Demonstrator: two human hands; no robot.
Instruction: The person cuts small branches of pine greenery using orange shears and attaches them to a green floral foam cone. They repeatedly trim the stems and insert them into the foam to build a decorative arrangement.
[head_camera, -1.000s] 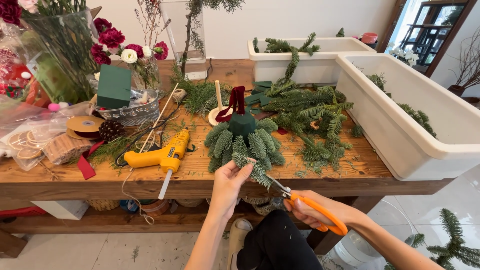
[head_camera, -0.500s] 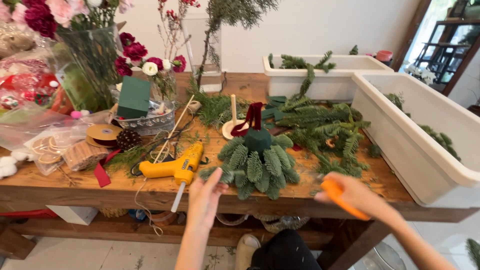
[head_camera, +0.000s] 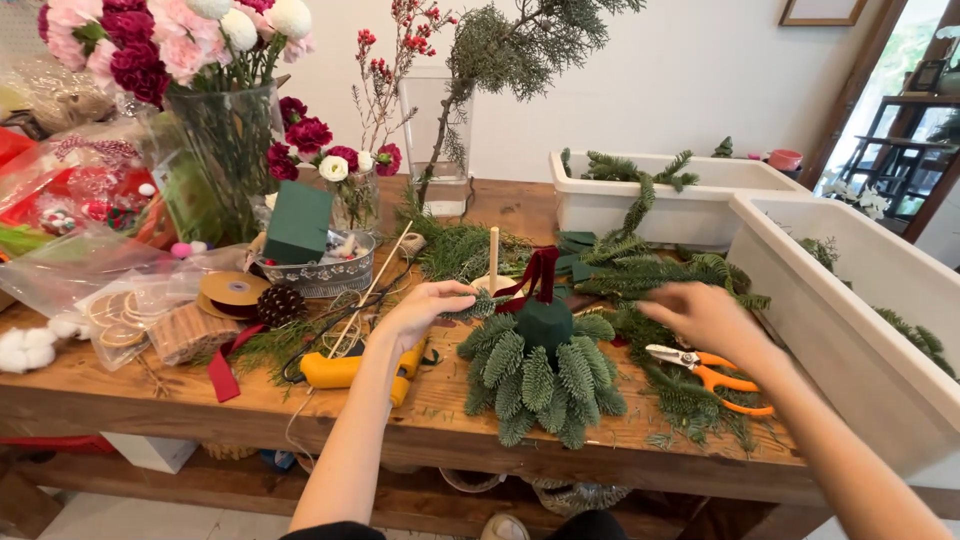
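Observation:
A small fir arrangement (head_camera: 540, 375) around a dark green foam cone (head_camera: 545, 322) stands on the wooden table (head_camera: 430, 425). My left hand (head_camera: 425, 308) pinches a short fir sprig (head_camera: 478, 305) just left of the cone. My right hand (head_camera: 705, 315) hovers with spread fingers over the pile of loose fir branches (head_camera: 660, 275), holding nothing. Orange-handled scissors (head_camera: 710, 372) lie on the table right below that hand. A dark red ribbon (head_camera: 540, 272) and a wooden stick (head_camera: 493, 252) rise behind the cone.
A yellow glue gun (head_camera: 345, 370) lies left of the arrangement. Two long white planter boxes (head_camera: 850, 330) stand at the right and back. Flower vases (head_camera: 225, 165), a green foam block in a metal bowl (head_camera: 315, 275), ribbon spool, pinecone and plastic bags crowd the left.
My right hand has laid the scissors on the table and reached over the branch pile. My left hand has come up to the cone with a sprig. The view has moved closer.

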